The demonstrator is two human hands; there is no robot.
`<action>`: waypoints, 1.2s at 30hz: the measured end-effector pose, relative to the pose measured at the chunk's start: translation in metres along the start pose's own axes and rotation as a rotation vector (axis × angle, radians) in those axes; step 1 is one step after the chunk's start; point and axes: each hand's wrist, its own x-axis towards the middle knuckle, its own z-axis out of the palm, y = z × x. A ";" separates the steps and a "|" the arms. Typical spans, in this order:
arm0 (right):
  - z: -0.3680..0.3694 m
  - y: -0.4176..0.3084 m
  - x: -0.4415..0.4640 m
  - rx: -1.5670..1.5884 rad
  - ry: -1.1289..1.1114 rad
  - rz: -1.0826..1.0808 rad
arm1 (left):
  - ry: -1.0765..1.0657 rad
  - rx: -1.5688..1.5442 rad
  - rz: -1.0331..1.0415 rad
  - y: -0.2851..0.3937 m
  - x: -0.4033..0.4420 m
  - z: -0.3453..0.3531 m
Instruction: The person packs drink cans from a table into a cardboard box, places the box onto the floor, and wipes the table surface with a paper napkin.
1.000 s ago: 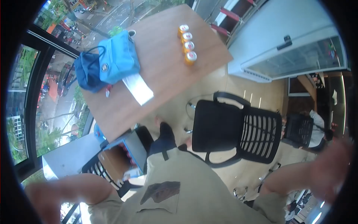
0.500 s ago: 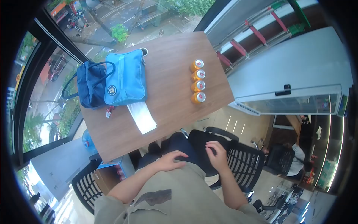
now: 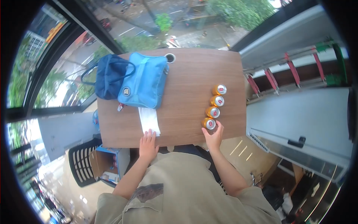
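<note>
Several orange drink cans [image 3: 213, 112] with silver tops stand upright in a slanting row on the right half of the wooden table. My right hand [image 3: 213, 139] is at the nearest can [image 3: 209, 123], thumb on its left side and fingers curved round its right. White folded paper [image 3: 149, 120] lies near the front edge, partly under a light blue bag [image 3: 147, 80]. Flat on the table's edge, my left hand [image 3: 148, 145] rests its outstretched fingers on the paper's near end. A dark blue handbag [image 3: 110, 76] leans beside the light blue one.
A round dark cable hole [image 3: 170, 58] is at the table's far side. A small red item [image 3: 120, 107] lies by the bags. Below left are an open box [image 3: 113, 164] and a black chair [image 3: 82, 162]. A ladder [image 3: 292, 72] and a white fridge [image 3: 298, 115] stand right.
My body and view have shifted toward the table. My left hand has come from my lap onto the paper, and my right hand has reached the nearest can.
</note>
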 end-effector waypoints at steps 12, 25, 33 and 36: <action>0.004 0.020 0.014 -0.079 -0.224 -0.142 | 0.023 0.102 -0.082 0.035 -0.022 0.032; 0.037 -0.045 -0.045 0.040 -0.481 -0.265 | 0.642 -0.784 -0.396 -0.007 -0.096 -0.001; 0.071 -0.112 -0.124 0.112 -0.601 -0.261 | 0.952 -1.209 -0.949 -0.127 -0.214 0.067; 0.084 -0.126 -0.150 0.089 -0.652 -0.277 | 1.088 -0.819 -1.200 -0.173 -0.260 0.101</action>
